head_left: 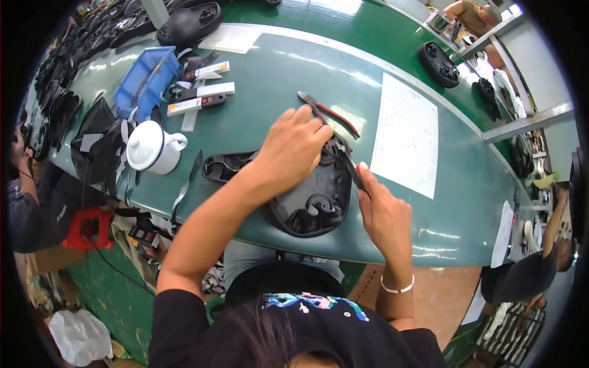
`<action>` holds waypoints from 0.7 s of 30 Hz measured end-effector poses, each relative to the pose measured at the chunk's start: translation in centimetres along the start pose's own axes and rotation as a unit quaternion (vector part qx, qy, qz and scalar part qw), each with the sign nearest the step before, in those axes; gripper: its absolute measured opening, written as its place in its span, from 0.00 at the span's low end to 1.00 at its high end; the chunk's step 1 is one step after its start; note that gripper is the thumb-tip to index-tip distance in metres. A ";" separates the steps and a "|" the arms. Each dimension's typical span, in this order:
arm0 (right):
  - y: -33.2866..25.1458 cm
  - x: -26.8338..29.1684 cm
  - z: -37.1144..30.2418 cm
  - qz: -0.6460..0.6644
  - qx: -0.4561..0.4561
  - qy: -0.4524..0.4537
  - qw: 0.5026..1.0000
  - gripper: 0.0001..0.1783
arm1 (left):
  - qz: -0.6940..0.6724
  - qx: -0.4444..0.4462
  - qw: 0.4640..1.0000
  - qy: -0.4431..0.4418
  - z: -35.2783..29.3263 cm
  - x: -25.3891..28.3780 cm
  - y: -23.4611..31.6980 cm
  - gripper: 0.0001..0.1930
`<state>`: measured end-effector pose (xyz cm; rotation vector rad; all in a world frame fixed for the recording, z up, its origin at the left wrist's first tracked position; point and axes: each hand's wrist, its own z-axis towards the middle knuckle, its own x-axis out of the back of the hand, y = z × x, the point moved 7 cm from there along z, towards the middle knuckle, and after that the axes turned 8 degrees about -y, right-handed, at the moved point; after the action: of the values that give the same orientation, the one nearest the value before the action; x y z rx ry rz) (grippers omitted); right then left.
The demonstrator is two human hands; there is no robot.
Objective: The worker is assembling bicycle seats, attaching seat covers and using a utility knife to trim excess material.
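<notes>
Centrally, a black moulded shell (304, 191) lies on the green table (466, 205), below the left hand (294, 140) and left of the right. The right hand (386, 214) grips a slim tool (358, 176); what the left's curled fingers pinch cannot be told. Just beyond lie red-handled pliers (339, 119); well leftward, a white mug (146, 147).

Hollow black shell (307, 185), cavity up on green tabletop (282, 67), slim tool (356, 175) at its edge
</notes>
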<state>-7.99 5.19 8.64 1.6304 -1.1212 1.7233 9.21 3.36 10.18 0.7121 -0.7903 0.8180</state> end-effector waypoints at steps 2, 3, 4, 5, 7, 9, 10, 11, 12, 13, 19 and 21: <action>-0.8 -0.1 -0.1 -0.040 -0.011 0.009 0.999 0.25 | -0.037 0.057 0.995 0.077 -0.1 0.0 -2.1 0.08; -1.3 -0.4 -1.8 -0.041 -0.028 -0.008 0.999 0.25 | -0.078 0.111 0.979 0.150 -0.5 0.7 -3.5 0.09; -1.4 -0.7 -2.9 -0.038 -0.044 -0.029 0.998 0.25 | -0.118 0.206 0.962 0.132 -1.1 1.2 -4.7 0.09; -1.6 -0.5 -2.9 -0.037 -0.040 -0.030 0.998 0.25 | -0.115 0.209 0.962 0.132 -1.2 1.0 -5.3 0.09; -2.0 0.5 -3.7 -0.081 -0.025 -0.049 0.995 0.26 | -0.531 0.372 0.736 0.194 -2.8 -1.9 -8.7 0.12; -0.3 1.8 -1.0 -0.089 -0.018 -0.062 0.994 0.25 | -0.571 0.357 0.718 0.175 -4.2 -1.3 -8.2 0.18; 0.8 2.6 0.8 -0.118 0.026 -0.057 0.991 0.25 | -0.640 0.362 0.651 0.191 -5.0 -1.6 -7.4 0.19; 1.5 3.2 2.1 -0.146 0.069 -0.057 0.985 0.24 | -0.703 0.367 0.575 0.203 -6.3 -2.0 -6.1 0.20; 2.4 3.6 3.5 -0.147 0.069 -0.055 0.985 0.24 | -0.657 0.358 0.647 0.145 -7.8 -1.4 -4.5 0.22; 2.2 3.6 4.6 -0.118 0.137 -0.087 0.980 0.24 | -0.606 0.345 0.711 0.088 -9.3 -0.8 -3.0 0.24; 0.9 3.2 3.9 -0.156 0.224 -0.166 0.948 0.26 | -0.514 0.030 0.853 0.077 -9.1 10.1 -1.5 0.29; 1.6 3.4 1.0 -0.184 0.145 -0.152 0.960 0.26 | -0.593 0.012 0.786 0.177 -9.9 14.3 -4.4 0.34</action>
<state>-9.27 2.89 11.54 2.1831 -0.6455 1.4755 22.46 14.14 15.82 0.8663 0.1055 -0.2149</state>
